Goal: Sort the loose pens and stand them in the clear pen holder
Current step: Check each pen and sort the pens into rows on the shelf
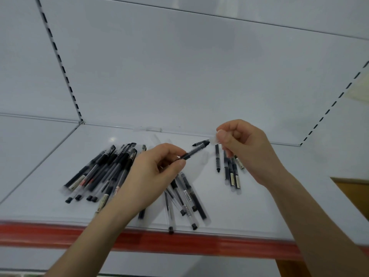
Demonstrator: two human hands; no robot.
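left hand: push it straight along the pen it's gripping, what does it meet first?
Probably the clear piece pinched in the right hand: the left hand aims its pen up-right at it. Depth is unclear, so it may pass beside.

Smooth white shelf (279, 196), seemingly painted metal, faintly glossy. Glossy red plastic strip (179, 240) along its near edge. Frosted clear plastic barrels with matt black grips on the pens (103, 172). Matt brown wood panel (351, 188) at right.
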